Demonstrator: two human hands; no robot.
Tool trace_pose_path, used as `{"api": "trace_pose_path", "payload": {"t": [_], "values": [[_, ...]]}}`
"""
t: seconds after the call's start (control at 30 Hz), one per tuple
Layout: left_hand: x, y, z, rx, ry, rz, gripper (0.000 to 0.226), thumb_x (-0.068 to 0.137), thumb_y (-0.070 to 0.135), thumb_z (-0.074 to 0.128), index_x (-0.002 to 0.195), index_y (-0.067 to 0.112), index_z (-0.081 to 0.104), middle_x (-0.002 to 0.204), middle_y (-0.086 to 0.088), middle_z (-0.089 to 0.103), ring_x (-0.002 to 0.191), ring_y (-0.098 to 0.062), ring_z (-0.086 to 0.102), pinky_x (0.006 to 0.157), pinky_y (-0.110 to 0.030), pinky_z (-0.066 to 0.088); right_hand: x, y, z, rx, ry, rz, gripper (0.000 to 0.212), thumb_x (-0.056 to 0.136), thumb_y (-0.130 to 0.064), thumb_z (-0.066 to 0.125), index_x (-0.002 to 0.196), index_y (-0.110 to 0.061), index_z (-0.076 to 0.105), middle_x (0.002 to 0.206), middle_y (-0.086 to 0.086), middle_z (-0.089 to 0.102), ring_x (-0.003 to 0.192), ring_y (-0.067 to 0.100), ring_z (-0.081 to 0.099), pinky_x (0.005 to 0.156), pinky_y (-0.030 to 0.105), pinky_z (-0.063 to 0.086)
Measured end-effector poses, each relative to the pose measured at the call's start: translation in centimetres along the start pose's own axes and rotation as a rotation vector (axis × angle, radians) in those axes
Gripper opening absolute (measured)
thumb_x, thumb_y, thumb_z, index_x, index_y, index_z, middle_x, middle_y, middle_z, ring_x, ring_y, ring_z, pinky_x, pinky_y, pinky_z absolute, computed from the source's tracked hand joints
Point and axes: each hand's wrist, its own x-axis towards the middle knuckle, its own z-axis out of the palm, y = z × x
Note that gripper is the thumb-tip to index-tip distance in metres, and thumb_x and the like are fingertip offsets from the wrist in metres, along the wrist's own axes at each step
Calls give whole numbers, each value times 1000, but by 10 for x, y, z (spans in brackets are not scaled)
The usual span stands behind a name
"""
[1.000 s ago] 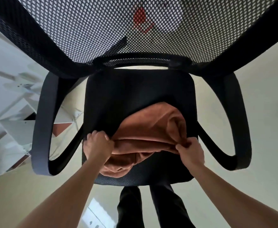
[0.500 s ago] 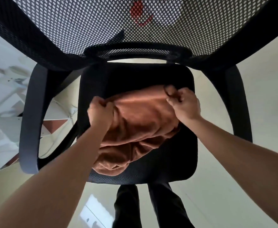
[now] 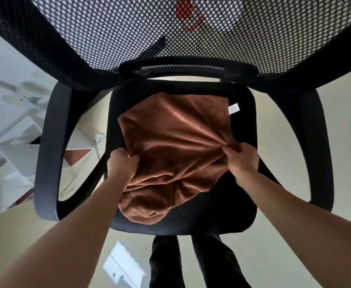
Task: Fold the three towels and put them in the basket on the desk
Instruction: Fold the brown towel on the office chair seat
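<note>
- The brown towel (image 3: pixel 176 146) lies rumpled on the black mesh seat (image 3: pixel 239 206) of an office chair, covering most of the seat's middle.
- The left hand (image 3: pixel 121 165) is clenched on a bunch of cloth at the towel's left edge, knuckles up, fingers curled tight around the fabric.
- The right hand (image 3: pixel 242 159) pinches a gather of the towel at its right edge; folds radiate from this pinch across the cloth toward the left hand's grip.
- Beyond the right hand's grip, at the towel's far right corner, a small white label (image 3: pixel 233 108) shows against the seat.
- Nearer the person than both grips, a loose lump of towel sags toward the seat's front edge.
- Outside each grip stands a black armrest (image 3: pixel 49 150); beyond both rises the mesh backrest (image 3: pixel 128 28).
</note>
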Motion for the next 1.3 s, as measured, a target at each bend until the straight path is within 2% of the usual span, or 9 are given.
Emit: {"api": "trace_pose_path", "payload": {"t": [0.1,0.23,0.43,0.67,0.8,0.9,1.0,1.2,1.3], "values": [[-6,-2,-4,67,69,53,41,86,42,60,77,2,62,75,-16,65,77,-34,59,67,-35,40,7,10,-21,161,83,104,35,78,-45,71,88,-12,67,89,6,70,88,32,67,78,42,54],[-26,-16,-10,245,104,40,47,75,61,61,75,15,58,72,-3,60,73,-27,53,73,-37,47,-31,17,-6,332,-143,308,33,79,-45,73,73,-15,63,76,7,70,70,20,68,59,32,46],[-38,-50,-15,227,-171,-62,42,79,40,71,56,11,52,58,-8,56,68,-32,58,63,-35,40,-81,17,41,378,-451,409,18,80,-30,75,82,-18,61,87,1,67,79,16,62,81,37,52],[-33,-22,-30,-477,-127,-132,60,66,55,72,77,-4,63,73,-18,62,67,-26,59,64,-37,49,-41,-8,-24,403,-18,28,24,92,-32,60,89,-8,66,82,9,63,74,21,59,69,29,41],[-18,4,-32,-760,-78,-240,37,79,42,73,93,8,65,90,-10,68,82,-26,65,77,-37,53,-14,-22,-36,581,-58,184,35,84,-49,66,87,-14,65,80,1,60,77,20,60,61,30,47],[-21,-4,-28,-735,-208,-274,45,74,38,79,104,8,64,95,-10,71,83,-27,68,78,-39,56,-27,2,-22,428,-306,253,43,73,-56,72,99,-23,67,100,0,70,93,20,66,66,31,49],[-40,-25,-22,-484,-282,-289,9,83,17,69,86,12,63,83,-9,67,67,-20,63,67,-30,45,-53,22,-8,200,-400,143,30,77,-32,78,98,-13,70,85,2,70,74,13,63,62,24,45],[-39,-32,-35,-739,-195,-384,11,88,3,48,82,8,57,70,-10,57,48,-19,53,52,-28,53,-65,4,-32,328,-142,-68,14,91,-19,62,87,-7,67,68,0,63,56,11,62,45,8,41],[-35,-3,-46,-841,-201,-328,12,92,11,51,86,12,61,80,-8,63,63,-20,58,53,-29,52,-43,-26,-49,380,-13,-93,20,92,-29,62,97,-10,68,85,7,65,71,15,59,57,18,45]]}}
